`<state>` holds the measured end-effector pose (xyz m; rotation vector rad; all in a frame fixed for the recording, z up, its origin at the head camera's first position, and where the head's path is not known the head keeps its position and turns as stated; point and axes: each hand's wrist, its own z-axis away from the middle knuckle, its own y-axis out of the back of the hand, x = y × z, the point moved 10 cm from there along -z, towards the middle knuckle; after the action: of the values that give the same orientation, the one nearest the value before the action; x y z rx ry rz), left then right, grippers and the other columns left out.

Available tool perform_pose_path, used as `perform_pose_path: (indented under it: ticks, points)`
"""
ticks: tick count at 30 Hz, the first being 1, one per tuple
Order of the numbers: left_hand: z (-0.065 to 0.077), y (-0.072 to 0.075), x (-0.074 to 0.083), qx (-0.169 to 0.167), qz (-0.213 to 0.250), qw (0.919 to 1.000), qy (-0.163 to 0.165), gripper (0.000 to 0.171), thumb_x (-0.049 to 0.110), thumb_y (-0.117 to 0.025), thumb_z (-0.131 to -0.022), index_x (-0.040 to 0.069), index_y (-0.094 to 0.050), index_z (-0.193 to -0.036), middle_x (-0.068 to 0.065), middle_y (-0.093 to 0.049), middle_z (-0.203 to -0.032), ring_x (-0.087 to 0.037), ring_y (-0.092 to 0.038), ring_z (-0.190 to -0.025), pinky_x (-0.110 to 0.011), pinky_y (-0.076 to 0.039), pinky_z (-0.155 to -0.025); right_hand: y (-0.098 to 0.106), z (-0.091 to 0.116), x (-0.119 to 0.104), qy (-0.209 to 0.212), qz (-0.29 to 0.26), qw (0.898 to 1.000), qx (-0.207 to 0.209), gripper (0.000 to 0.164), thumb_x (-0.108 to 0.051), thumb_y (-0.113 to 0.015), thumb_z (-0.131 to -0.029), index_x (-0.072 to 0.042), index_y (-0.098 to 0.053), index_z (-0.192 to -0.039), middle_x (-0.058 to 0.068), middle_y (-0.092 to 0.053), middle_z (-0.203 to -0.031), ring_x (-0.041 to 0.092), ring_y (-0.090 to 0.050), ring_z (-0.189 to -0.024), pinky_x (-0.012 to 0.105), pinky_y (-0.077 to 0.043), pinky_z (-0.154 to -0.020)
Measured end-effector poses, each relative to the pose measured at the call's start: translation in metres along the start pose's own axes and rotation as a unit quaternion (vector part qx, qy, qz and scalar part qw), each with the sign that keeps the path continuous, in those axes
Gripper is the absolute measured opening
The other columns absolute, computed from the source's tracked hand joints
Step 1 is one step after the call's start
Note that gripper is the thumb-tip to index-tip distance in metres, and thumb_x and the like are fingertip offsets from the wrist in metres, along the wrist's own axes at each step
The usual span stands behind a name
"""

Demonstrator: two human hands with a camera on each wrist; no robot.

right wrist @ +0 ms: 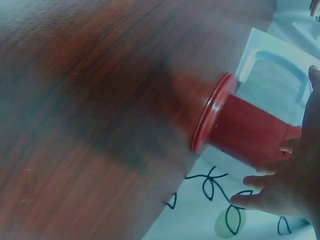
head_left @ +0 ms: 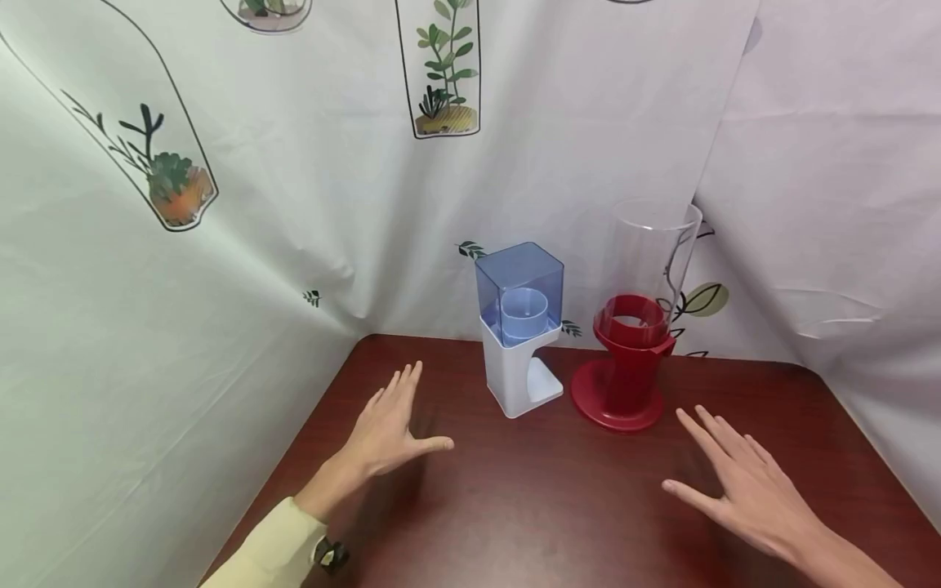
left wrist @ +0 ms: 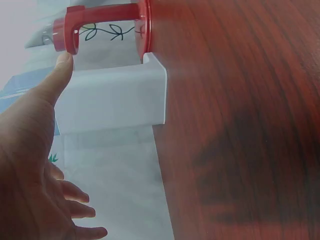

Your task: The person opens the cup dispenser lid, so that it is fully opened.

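Note:
Above the table's left part hovers my left hand (head_left: 385, 425), fingers straight and thumb spread, holding nothing. Nearest to it is a white dispenser stand (head_left: 507, 380) with a clear blue square cover (head_left: 522, 269); a round cup-like part shows through the cover. To the right of that stands a red dispenser (head_left: 628, 384) with a round base and a tall clear open cylinder (head_left: 654, 245) on top. My right hand (head_left: 750, 482) hovers in front and to the right of it, fingers extended, touching nothing. In the left wrist view the white stand (left wrist: 112, 100) lies beyond my thumb.
A dark reddish wooden table (head_left: 529, 506) carries both dispensers near its back edge. White fabric (head_left: 353, 188) with printed plants hangs behind and along the sides. A pale sleeve (head_left: 275, 543) and a dark wrist item (head_left: 331, 555) are on my left arm.

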<state>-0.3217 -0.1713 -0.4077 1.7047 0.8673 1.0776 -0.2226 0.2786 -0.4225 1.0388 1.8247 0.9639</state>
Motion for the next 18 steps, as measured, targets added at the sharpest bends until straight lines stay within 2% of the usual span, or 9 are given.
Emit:
perform_pose_path:
  ticks: [4,7,10,14,18]
  points:
    - [-0.003,0.002,-0.003,0.001,0.044,0.9989,0.02,0.135,0.082,-0.076,-0.076,0.008,-0.013,-0.171,-0.014,-0.02,-0.175,-0.039,-0.022,-0.16,-0.068,-0.029,-0.12,-0.001,-0.007,-0.009,0.011,-0.01,1.0,0.0,0.104,-0.061,-0.081,-0.086,-0.024,-0.031,-0.169,0.021,-0.04,-0.165,0.047,-0.037,-0.147,0.041,0.005,-0.13]
    - [-0.004,0.005,-0.006,0.006,0.085,0.9956,0.038,0.132,0.077,-0.079,-0.078,0.011,-0.013,-0.171,-0.015,-0.021,-0.175,-0.04,-0.023,-0.159,-0.07,-0.033,-0.118,-0.003,-0.013,-0.014,0.008,-0.024,1.0,-0.009,0.104,-0.062,-0.081,-0.086,-0.025,-0.03,-0.169,0.02,-0.038,-0.166,0.048,-0.036,-0.148,0.045,0.001,-0.131]
    - [-0.006,0.007,-0.008,0.006,0.129,0.9899,0.059,0.131,0.074,-0.081,-0.078,0.017,-0.01,-0.172,-0.012,-0.019,-0.176,-0.038,-0.025,-0.159,-0.069,-0.035,-0.117,-0.004,-0.019,-0.018,0.003,-0.043,0.999,-0.019,0.102,-0.06,-0.081,-0.087,-0.024,-0.031,-0.169,0.02,-0.037,-0.167,0.049,-0.035,-0.149,0.057,-0.011,-0.129]
    - [-0.011,0.009,-0.009,-0.001,0.186,0.9797,0.074,0.139,0.072,-0.084,-0.077,0.024,0.005,-0.172,-0.011,-0.014,-0.177,-0.038,-0.031,-0.156,-0.066,-0.037,-0.116,-0.005,-0.028,-0.023,-0.007,-0.067,0.997,-0.037,0.1,-0.058,-0.081,-0.086,-0.022,-0.035,-0.168,0.021,-0.038,-0.166,0.05,-0.034,-0.149,0.074,-0.029,-0.115]
    - [-0.017,0.013,-0.007,-0.005,0.238,0.9686,0.072,0.145,0.065,-0.088,-0.077,0.027,0.018,-0.169,-0.014,-0.008,-0.177,-0.041,-0.033,-0.155,-0.064,-0.04,-0.116,-0.008,-0.038,-0.027,-0.03,-0.088,0.993,-0.072,0.101,-0.061,-0.078,-0.088,-0.022,-0.032,-0.169,0.021,-0.034,-0.168,0.05,-0.035,-0.149,0.082,-0.034,-0.104]
